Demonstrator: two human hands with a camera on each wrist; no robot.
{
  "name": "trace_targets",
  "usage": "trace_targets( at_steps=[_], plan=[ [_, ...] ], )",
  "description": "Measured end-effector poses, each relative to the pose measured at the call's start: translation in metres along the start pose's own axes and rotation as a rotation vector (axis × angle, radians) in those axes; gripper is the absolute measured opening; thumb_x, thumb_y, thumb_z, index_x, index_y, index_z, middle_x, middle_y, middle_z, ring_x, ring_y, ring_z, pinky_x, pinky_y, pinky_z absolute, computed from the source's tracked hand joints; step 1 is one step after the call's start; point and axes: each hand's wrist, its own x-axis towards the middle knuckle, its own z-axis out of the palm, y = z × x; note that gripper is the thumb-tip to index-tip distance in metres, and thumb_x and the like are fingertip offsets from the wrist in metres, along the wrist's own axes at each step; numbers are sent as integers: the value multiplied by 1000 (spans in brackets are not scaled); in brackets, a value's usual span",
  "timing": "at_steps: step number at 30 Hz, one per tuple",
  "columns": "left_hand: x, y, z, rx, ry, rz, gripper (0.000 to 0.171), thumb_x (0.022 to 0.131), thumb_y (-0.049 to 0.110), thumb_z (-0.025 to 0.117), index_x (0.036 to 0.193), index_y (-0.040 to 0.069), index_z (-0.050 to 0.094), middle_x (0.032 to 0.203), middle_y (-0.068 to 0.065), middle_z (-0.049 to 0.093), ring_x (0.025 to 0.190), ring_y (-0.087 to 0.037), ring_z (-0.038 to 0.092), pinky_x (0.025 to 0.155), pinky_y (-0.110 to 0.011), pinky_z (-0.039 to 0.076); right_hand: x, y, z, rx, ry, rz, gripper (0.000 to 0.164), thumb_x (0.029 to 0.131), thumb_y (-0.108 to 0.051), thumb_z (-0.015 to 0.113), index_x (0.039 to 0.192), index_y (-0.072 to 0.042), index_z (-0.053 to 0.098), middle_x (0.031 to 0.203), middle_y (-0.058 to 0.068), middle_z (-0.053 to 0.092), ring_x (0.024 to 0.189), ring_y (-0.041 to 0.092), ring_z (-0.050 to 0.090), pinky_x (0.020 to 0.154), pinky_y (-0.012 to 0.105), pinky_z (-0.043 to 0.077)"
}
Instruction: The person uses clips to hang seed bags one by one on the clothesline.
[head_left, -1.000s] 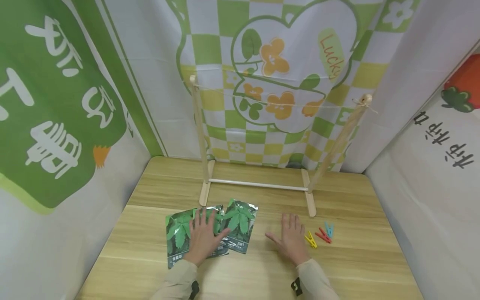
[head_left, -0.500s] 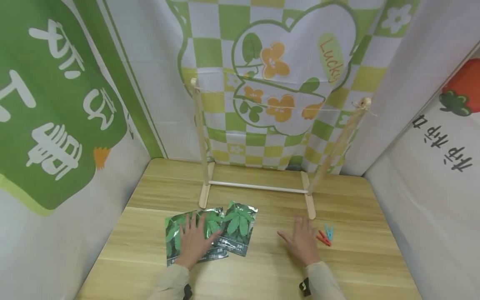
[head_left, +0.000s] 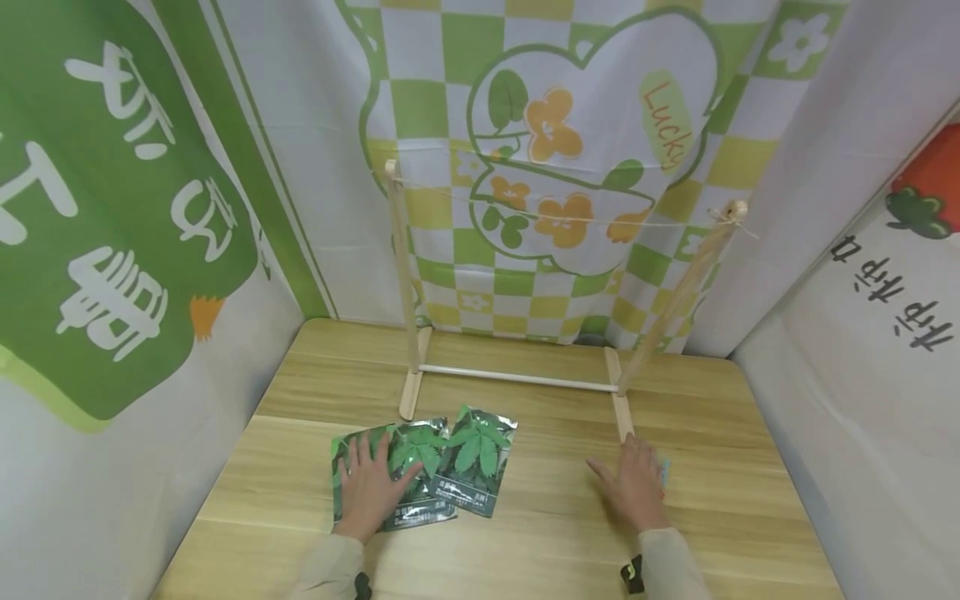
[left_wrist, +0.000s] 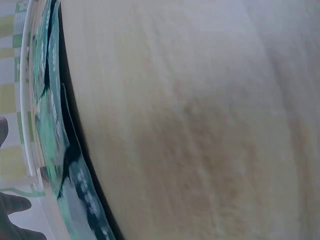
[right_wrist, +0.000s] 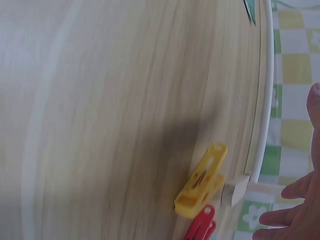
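left hand (head_left: pixel 369 493), fingers spread apart, is over the green packets (head_left: pixel 417 454). right hand (head_left: pixel 634 487), thumb and fingers apart, is above the coloured clothespins (right_wrist: pixel 190 201).

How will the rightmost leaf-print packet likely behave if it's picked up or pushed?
The rightmost packet is probably slippery: its surface throws shiny highlights. It should be light and may flex, since it looks thin edge-on in the left wrist view. Pushed left, it might ride over the neighbouring packet, which its lower corner overlaps.
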Motion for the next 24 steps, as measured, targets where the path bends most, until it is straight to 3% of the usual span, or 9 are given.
trace_targets(
  at_steps=[8,16,24],
  plan=[
    [-1,-13,0,6,29,-26,86,87,61,60,144,1,40,149,-39,26,140,-57,21,108,-75,20,2,21,-7,13,13,18,91,94,-63,46,141,13,30,142,38,31,134,56,26,109,72,21],
    [0,-23,-2,-33,8,-77,89,87,63,59,145,-1,37,150,-39,22,140,-57,19,109,-74,17,5,39,-16,42,-30,97,98,93,-69,39,145,13,21,148,41,21,138,56,17,109,74,14],
    [3,-31,-1,-32,-28,-130,95,87,65,57,149,-1,30,150,-39,19,140,-57,18,110,-74,15,8,52,-24,74,-20,156,96,94,-66,43,141,15,24,136,43,35,126,58,34,100,72,30]
  ],
)
